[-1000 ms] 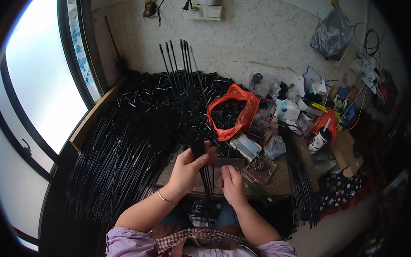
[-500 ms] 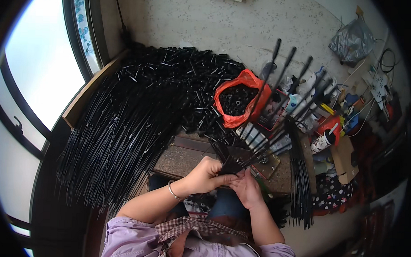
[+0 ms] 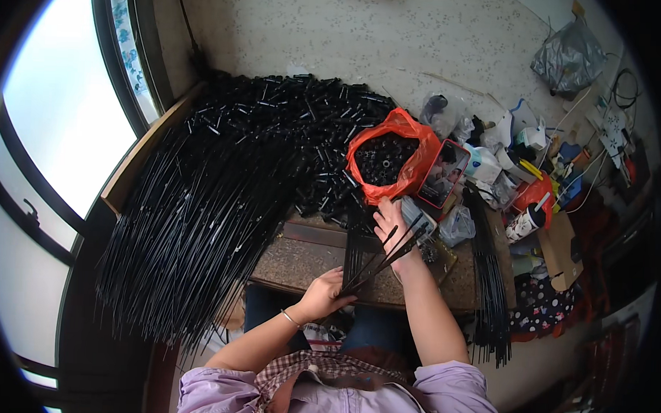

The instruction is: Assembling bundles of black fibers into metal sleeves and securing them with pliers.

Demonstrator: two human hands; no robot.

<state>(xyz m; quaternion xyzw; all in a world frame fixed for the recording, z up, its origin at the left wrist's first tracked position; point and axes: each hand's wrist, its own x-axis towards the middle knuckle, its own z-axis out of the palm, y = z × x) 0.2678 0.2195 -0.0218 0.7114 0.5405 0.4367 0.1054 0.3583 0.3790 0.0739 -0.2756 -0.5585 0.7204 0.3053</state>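
Observation:
My left hand [image 3: 326,297] is closed around a few thin black rods [image 3: 378,265] near the table's front edge. They slant up to the right, and their thicker ends pass in front of my right hand [image 3: 392,230]. That hand is open, fingers stretched and apart, just below a red plastic bag [image 3: 402,186] filled with small black ring-like parts [image 3: 384,159]. A clear plastic box [image 3: 420,215] lies beside its fingers. Between the hands and the heap, more black rods [image 3: 355,240] lie on the table; their lower ends run behind my left hand.
Black tubular pieces [image 3: 297,107] are heaped at the back, and a mass of long black rods [image 3: 191,231] overhangs the left edge. A red-framed phone [image 3: 444,174] leans by the bag. At right are another rod bundle [image 3: 488,285], a cup [image 3: 520,226] and a cardboard box [image 3: 560,252].
My hands were together on a fan of rods; now they are apart. My right hand has moved up toward the bag, and the rods in my left hand have swung lower.

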